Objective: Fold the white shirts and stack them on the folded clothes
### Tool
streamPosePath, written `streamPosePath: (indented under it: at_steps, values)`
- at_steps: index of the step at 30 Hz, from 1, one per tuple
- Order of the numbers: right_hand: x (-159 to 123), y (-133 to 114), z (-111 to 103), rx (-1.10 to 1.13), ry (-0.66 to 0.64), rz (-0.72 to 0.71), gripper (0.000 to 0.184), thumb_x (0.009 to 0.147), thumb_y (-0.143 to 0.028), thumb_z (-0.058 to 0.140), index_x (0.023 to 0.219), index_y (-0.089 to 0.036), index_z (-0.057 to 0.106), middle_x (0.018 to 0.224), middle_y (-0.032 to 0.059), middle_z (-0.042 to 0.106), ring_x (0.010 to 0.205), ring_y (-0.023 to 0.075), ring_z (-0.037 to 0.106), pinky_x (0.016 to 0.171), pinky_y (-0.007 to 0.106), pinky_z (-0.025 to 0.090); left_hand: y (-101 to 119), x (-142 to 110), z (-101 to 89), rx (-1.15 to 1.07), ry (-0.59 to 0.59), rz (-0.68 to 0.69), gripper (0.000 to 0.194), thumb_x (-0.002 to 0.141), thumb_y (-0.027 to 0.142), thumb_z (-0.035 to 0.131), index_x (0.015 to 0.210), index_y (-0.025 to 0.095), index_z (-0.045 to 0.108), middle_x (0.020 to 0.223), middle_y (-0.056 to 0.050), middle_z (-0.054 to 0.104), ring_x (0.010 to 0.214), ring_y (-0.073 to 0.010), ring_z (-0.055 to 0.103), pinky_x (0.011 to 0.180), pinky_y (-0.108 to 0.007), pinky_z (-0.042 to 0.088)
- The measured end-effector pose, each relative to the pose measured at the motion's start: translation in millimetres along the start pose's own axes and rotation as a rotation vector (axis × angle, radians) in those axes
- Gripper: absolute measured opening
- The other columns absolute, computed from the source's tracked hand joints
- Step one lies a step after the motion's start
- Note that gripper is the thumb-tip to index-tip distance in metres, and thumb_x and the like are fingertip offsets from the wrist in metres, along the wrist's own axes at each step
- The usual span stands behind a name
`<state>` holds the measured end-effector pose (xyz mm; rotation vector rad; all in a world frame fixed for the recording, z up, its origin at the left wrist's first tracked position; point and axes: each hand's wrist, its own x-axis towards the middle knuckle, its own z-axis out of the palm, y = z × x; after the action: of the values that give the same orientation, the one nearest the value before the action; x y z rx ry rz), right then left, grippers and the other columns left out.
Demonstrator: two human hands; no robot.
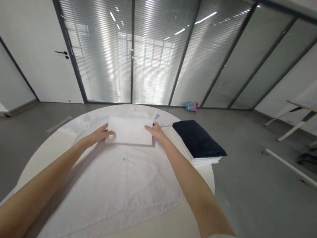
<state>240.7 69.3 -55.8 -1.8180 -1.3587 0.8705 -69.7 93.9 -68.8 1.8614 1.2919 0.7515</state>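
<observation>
A white button-up shirt (119, 182) lies spread out on a round white table (190, 229). On its upper part rests a white rectangular sheet or board (131, 130). My left hand (101, 133) grips the sheet's left edge, fingers closed on it. My right hand (156, 130) holds the sheet's right edge, thumb on top. Both forearms reach out over the shirt.
A stack of folded clothes (198, 143), dark navy on top of white ones, sits at the table's right edge. Beyond stand glass walls with blinds and a white door (50, 50). A small bottle (192, 106) lies on the grey floor. A desk and chair stand far right.
</observation>
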Motion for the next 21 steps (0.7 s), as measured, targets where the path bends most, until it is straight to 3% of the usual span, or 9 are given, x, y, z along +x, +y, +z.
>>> streamPosePath:
  at_steps: [4,7,10,12,15,18,21]
  values:
    - [-36.7,-18.8,-40.2,0.342,0.003,-0.125,0.088,0.078,-0.034,0.072,0.147,-0.024,0.019,0.115,0.0077,0.067,0.094,0.0204,0.069,0.07,0.03,0.058,29.7,0.9,-12.0,-0.369,-0.091,-0.037,0.08,0.063,0.031,0.082,0.138,0.028,0.056,0.109,-0.006,0.073,0.091,-0.0218,0.069,0.067,-0.027,0.054]
    - [-73.2,-24.8,-90.9,0.467,0.054,-0.258,0.096,0.072,-0.03,0.075,0.147,-0.033,0.015,0.103,-0.0004,0.065,0.079,0.0174,0.068,0.059,0.028,0.059,74.1,27.1,11.0,-0.68,0.023,-0.044,0.066,0.062,0.021,0.083,0.126,0.019,0.064,0.104,-0.008,0.074,0.089,-0.0195,0.069,0.076,-0.029,0.056]
    - [-103.8,-12.4,-145.0,0.54,0.152,-0.298,0.071,0.069,-0.034,0.075,0.129,-0.032,0.036,0.087,-0.0055,0.061,0.063,0.0136,0.062,0.047,0.025,0.056,130.6,61.8,63.0,-0.943,0.073,-0.026,0.03,0.069,0.016,0.08,0.097,0.012,0.07,0.096,-0.009,0.074,0.087,-0.017,0.07,0.084,-0.029,0.057]
    - [-118.2,5.5,-175.6,0.578,0.238,-0.295,0.058,0.066,-0.038,0.077,0.112,-0.028,0.043,0.081,-0.0069,0.058,0.058,0.0119,0.06,0.043,0.023,0.054,168.0,80.9,106.4,-1.099,0.018,-0.002,0.017,0.071,0.011,0.077,0.086,0.01,0.07,0.093,-0.01,0.074,0.088,-0.0164,0.071,0.088,-0.027,0.056]
    - [-132.4,37.0,-208.1,0.63,0.375,-0.244,0.055,0.063,-0.04,0.08,0.101,-0.027,0.042,0.078,-0.0077,0.056,0.058,0.0108,0.058,0.041,0.022,0.054,213.4,100.5,168.5,-1.198,-0.006,-0.015,0.008,0.075,0.006,0.071,0.079,0.011,0.067,0.088,-0.008,0.074,0.084,-0.0139,0.07,0.088,-0.025,0.056]
    - [-140.2,62.4,-223.6,0.693,0.447,-0.16,0.051,0.067,-0.041,0.078,0.101,-0.028,0.042,0.076,-0.0072,0.056,0.058,0.0108,0.058,0.04,0.021,0.054,237.7,114.6,213.4,-1.187,-0.016,-0.02,0.008,0.076,0.008,0.072,0.079,0.012,0.065,0.084,-0.006,0.073,0.079,-0.0125,0.069,0.086,-0.024,0.056]
    - [-143.8,81.9,-224.2,0.677,0.452,-0.078,0.047,0.071,-0.038,0.076,0.103,-0.027,0.043,0.072,-0.006,0.058,0.058,0.0129,0.061,0.045,0.023,0.055,238.9,123.3,240.9,-1.114,-0.014,-0.037,0.013,0.073,0.008,0.075,0.077,0.013,0.064,0.075,-0.004,0.071,0.071,-0.0123,0.068,0.08,-0.026,0.057]
